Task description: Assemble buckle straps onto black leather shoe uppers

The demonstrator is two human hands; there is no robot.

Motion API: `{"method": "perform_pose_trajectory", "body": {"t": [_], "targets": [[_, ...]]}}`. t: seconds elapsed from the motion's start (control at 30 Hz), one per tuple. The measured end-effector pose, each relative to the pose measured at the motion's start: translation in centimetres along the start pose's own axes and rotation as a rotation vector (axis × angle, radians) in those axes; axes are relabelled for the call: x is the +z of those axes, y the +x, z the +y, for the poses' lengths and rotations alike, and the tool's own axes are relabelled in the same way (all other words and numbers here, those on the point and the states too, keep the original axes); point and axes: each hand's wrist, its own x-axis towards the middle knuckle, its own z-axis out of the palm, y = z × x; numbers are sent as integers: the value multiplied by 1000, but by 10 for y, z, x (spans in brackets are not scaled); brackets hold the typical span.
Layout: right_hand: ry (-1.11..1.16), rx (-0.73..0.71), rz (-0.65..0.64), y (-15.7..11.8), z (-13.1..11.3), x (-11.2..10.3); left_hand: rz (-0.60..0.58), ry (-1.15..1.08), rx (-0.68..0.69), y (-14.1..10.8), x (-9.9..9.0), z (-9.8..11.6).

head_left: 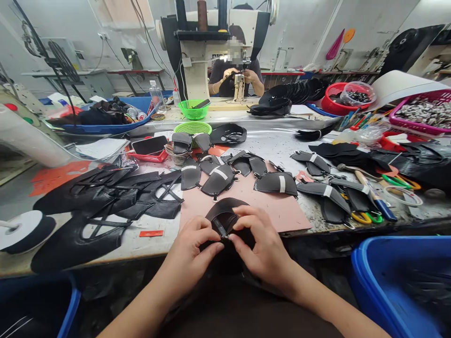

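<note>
Between my hands, at the table's front edge, is a black shoe upper (222,209) with a narrow strap across its opening. My left hand (195,245) pinches its left side near a small metal piece, perhaps a buckle, at the strap's end. My right hand (260,244) grips the right side, thumb and fingertips close to the same spot. Both hands are closed, fingertips nearly meeting. Just beyond lie padded black pieces with white strips (217,179) on a pink board (282,213). More black uppers with crossed straps (102,230) are spread to the left.
A sewing machine (197,70) stands ahead, with a person (255,80) working behind it. Scissors (362,217) and a blue-handled tool (382,204) lie right. Blue bins (366,277) flank me below the table. A tape spool (24,230) sits left, near an orange tag (151,233).
</note>
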Motion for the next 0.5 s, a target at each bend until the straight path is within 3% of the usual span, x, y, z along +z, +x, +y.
{"method": "perform_pose_trajectory", "body": {"t": [0.07, 0.17, 0.23, 0.37, 0.43, 0.5], "targets": [[15, 78, -47, -3, -2, -3, 98, -34, -4, -2, 5, -1], [12, 183, -246, -4, -6, -6, 199, -57, 3, -5, 11, 0], [-11, 226, -289, -2, -9, -8, 242, -62, 15, -7, 13, 2], [112, 191, -397, 5, -10, -12, 257, -59, 49, -11, 14, 3], [166, 147, -415, 6, -8, -12, 284, -33, 40, -12, 13, 2], [212, 125, -330, 6, -4, -10, 346, -23, 22, -13, 13, 3]]}}
